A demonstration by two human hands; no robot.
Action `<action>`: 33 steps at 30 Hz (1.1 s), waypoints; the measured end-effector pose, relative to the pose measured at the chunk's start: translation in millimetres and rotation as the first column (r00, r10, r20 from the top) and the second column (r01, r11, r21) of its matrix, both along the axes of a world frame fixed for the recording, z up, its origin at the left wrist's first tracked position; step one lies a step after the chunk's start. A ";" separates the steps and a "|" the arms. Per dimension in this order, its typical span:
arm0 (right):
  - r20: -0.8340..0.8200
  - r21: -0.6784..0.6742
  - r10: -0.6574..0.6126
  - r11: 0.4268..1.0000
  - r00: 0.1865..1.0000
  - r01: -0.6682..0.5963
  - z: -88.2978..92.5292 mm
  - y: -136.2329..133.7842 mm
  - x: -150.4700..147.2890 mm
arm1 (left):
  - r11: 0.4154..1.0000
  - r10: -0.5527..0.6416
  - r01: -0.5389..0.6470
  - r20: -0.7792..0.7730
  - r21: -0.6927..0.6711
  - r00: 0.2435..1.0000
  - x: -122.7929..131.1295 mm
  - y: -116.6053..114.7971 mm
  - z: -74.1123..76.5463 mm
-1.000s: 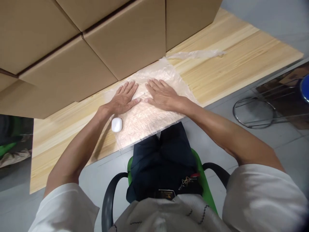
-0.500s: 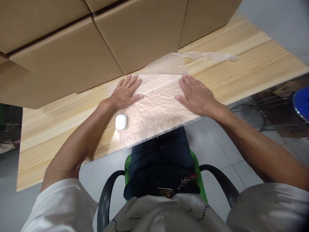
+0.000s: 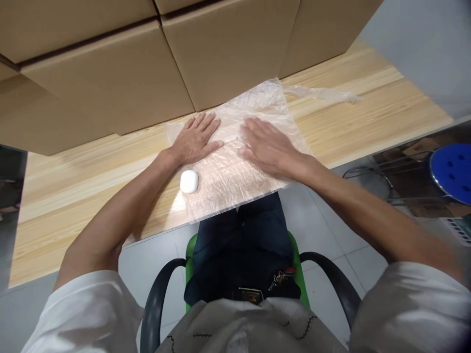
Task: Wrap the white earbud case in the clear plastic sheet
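A clear, wrinkled plastic sheet [image 3: 235,176] lies spread on the wooden tabletop, reaching from the boxes to the front edge. My left hand [image 3: 196,138] rests flat on its left part, fingers spread, palm down. Over the middle of the sheet is my right hand [image 3: 270,147], palm down with fingers stretched out and slightly blurred; whether it presses on the plastic I cannot tell. Neither hand grips anything. A small white rounded case [image 3: 189,181] sits near my left wrist, at the sheet's left edge.
Stacked cardboard boxes [image 3: 110,83] stand along the back of the table [image 3: 73,196]. A thin strip of clear plastic [image 3: 324,93] lies at the back right. Beyond the table on the right is a blue stool [image 3: 454,171]. A green chair [image 3: 300,267] with black armrests is beneath me.
My right hand has slid left across the plastic, toward my left hand. The sheet's back right corner now lies more spread out. My left hand keeps its place on the sheet.
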State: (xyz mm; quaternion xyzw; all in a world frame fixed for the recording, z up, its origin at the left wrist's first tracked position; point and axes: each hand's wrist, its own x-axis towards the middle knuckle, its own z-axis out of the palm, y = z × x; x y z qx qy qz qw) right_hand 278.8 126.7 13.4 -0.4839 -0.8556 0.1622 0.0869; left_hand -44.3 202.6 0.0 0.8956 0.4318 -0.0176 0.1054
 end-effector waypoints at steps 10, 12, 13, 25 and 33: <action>-0.050 -0.054 0.008 0.998 0.999 -0.010 -29.8 56.9 -0.4 | 1.000 -0.008 0.009 -0.009 0.025 1.000 -2.7 -2.2 -3.5; -0.028 -0.044 -0.052 0.998 0.998 0.051 -32.5 71.0 18.7 | 0.999 -0.010 0.010 -0.009 0.034 1.000 -3.2 -2.4 -4.3; -0.020 -0.040 -0.080 0.996 0.997 0.079 -33.3 77.3 28.0 | 0.999 -0.011 0.012 -0.006 0.039 1.000 -3.6 -2.3 -4.9; 0.059 -0.029 -0.176 0.984 0.983 0.178 -18.9 86.4 47.7 | 1.000 -0.004 0.004 0.067 0.007 0.998 -4.1 1.8 -9.8; 0.048 -0.082 -0.061 0.995 0.997 0.065 -8.1 78.0 -4.1 | 1.000 0.020 -0.019 0.047 -0.018 0.999 -2.3 -1.7 -3.2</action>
